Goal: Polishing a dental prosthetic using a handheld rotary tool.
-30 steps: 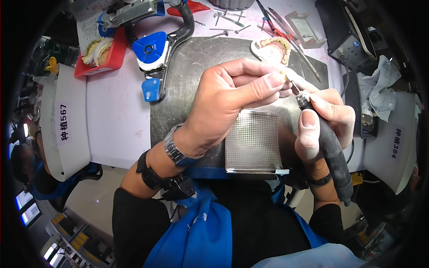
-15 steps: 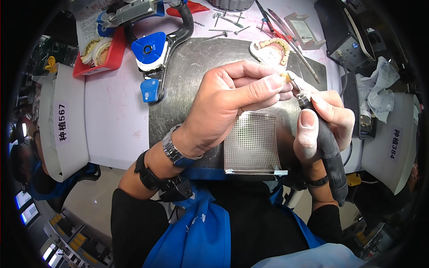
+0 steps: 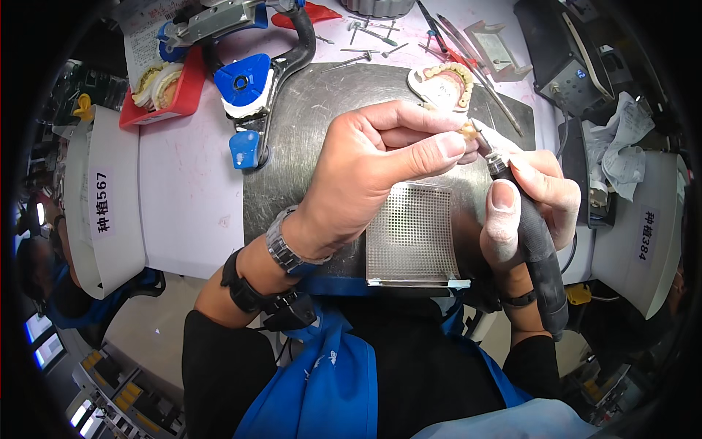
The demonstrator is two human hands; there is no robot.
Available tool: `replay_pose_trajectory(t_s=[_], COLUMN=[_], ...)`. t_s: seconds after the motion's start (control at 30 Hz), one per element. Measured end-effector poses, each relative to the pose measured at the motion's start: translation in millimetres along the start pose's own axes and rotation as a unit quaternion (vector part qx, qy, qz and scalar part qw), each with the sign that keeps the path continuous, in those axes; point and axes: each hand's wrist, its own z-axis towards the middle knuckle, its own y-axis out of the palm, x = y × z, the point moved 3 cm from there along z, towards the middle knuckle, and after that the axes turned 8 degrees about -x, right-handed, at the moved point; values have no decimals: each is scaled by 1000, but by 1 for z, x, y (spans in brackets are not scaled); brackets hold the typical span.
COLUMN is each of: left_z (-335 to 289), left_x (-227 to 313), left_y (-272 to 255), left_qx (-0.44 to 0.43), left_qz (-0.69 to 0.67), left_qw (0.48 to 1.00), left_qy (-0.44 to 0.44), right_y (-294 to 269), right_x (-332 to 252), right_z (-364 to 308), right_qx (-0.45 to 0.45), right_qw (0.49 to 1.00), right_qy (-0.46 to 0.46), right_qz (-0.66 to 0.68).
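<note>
Between the thumb and fingers of my left hand [image 3: 395,150] is a small yellowish dental crown [image 3: 469,130], partly covered by the fingertips. My right hand [image 3: 530,197] wraps round a black dental handpiece [image 3: 540,252], its thin bur [image 3: 480,133] pointing up at the crown. Bur and crown look to be touching or nearly so. Just beyond the fingers lies a dental model [image 3: 444,86] with a row of yellowish teeth on a pink and white base. Below my hands is a perforated metal grille [image 3: 411,234], set at the front of a grey metal plate [image 3: 292,175].
A blue and black articulator [image 3: 245,84] stands at the left, beside a red tray [image 3: 164,95] of plaster models. Several loose burs [image 3: 369,55] and a pair of red-handled tweezers [image 3: 453,51] lie at the back. At the right are a black control box [image 3: 574,80] and crumpled tissue [image 3: 618,150].
My left thumb and fingertips have shifted slightly and the crown has turned between them. My right hand with the handpiece stays nearly in place.
</note>
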Motion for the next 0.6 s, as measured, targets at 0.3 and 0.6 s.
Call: replay_pose_trajectory(t_s=[0.3,0.6], left_z=[1,1], left_x=[2,3], left_y=[-1,-2], left_qx=[-13,-7], left_qz=[51,96], left_qw=[999,995], left_qy=[9,42], right_y=[2,4], right_x=[1,0], right_z=[3,2], right_qx=[-18,-30], right_qw=[999,999], right_qy=[-32,2], right_qz=[23,-15])
